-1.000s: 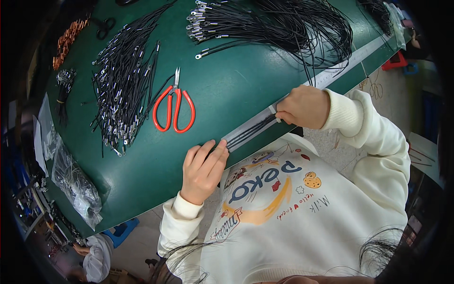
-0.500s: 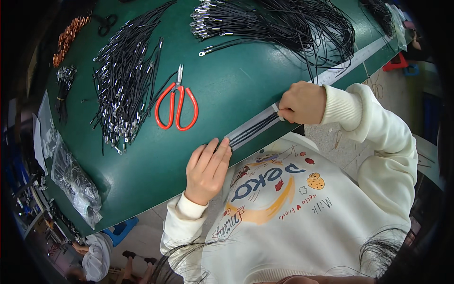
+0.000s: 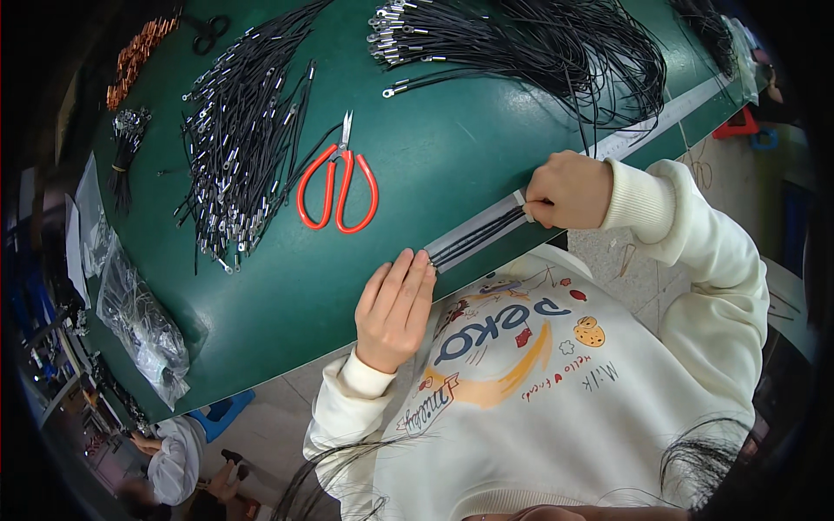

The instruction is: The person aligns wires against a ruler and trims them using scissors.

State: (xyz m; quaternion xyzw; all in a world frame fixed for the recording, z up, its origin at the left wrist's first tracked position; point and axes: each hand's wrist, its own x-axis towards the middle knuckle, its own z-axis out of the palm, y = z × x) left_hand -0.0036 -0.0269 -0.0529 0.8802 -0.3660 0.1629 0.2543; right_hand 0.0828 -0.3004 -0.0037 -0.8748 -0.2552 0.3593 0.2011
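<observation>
Several short black cables (image 3: 476, 236) lie side by side along a pale ruler strip (image 3: 452, 236) at the table's near edge. My left hand (image 3: 393, 314) has its fingers extended close together, their tips on the left ends of these cables; its thumb is hidden. At the other end my right hand (image 3: 566, 191) is curled closed, thumb and forefinger pinching the cables by a small white block (image 3: 526, 208). Its fingers cover the right cable ends. Red-handled scissors (image 3: 339, 182) rest on the green table (image 3: 261, 321), left of the strip and beyond my left hand.
A pile of black cables with metal lugs (image 3: 230, 156) lies left of the scissors. Longer lugged cables (image 3: 521, 52) spread at the back. Copper-coloured parts (image 3: 139, 61), dark scissors (image 3: 207, 35), a tied bundle (image 3: 126, 156) and clear bags (image 3: 139, 321) line the left side.
The whole view has shifted slightly. Both hands keep their places at the cable ends, and my left fingers lie a little closer together.
</observation>
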